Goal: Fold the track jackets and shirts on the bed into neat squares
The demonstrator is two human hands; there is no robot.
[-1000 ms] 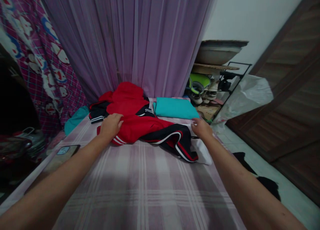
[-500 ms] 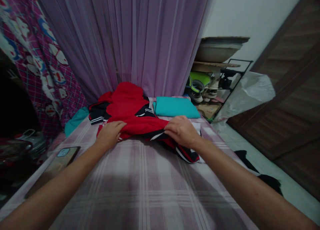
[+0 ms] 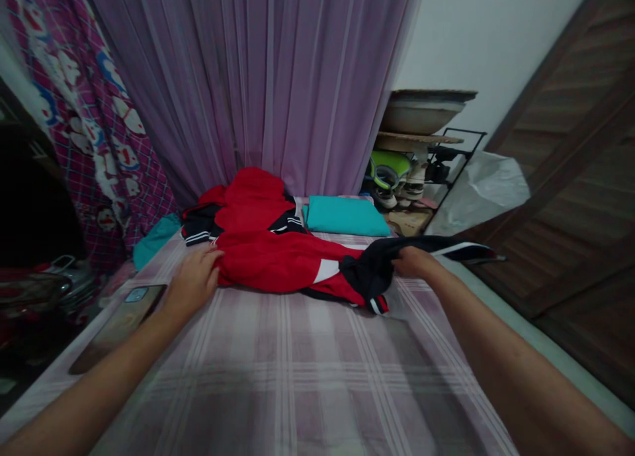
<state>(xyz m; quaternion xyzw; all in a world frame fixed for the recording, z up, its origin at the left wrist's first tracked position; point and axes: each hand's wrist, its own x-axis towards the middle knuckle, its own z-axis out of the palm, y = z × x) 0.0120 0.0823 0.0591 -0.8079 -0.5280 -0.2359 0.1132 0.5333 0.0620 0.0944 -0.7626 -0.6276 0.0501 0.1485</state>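
Observation:
A red and black jacket [image 3: 278, 261] with a white patch lies stretched sideways across the bed [image 3: 297, 390]. At its left end my left hand [image 3: 196, 274] pinches the red edge, its fingertips partly hidden by the cloth. My right hand [image 3: 411, 261] is closed around the black part at the right end, and a black strip with white trim sticks out past it over the bed's right side. A striped cuff lies just in front of that bunched black cloth. Behind, more red clothing [image 3: 253, 201] with black, white-striped cuffs is heaped against the curtain.
Folded turquoise cloth [image 3: 347, 216] lies behind the jacket. A phone [image 3: 119, 327] rests by my left forearm. Purple curtains [image 3: 297, 79] hang at the far edge. On the right stand a rack with shoes [image 3: 397, 184], a plastic bag [image 3: 486, 191] and a wooden door [image 3: 555, 211].
My right hand has moved right, pulling the black part outward past the bed's edge. The red cloth now lies flatter, its white patch showing. My left hand has shifted slightly left.

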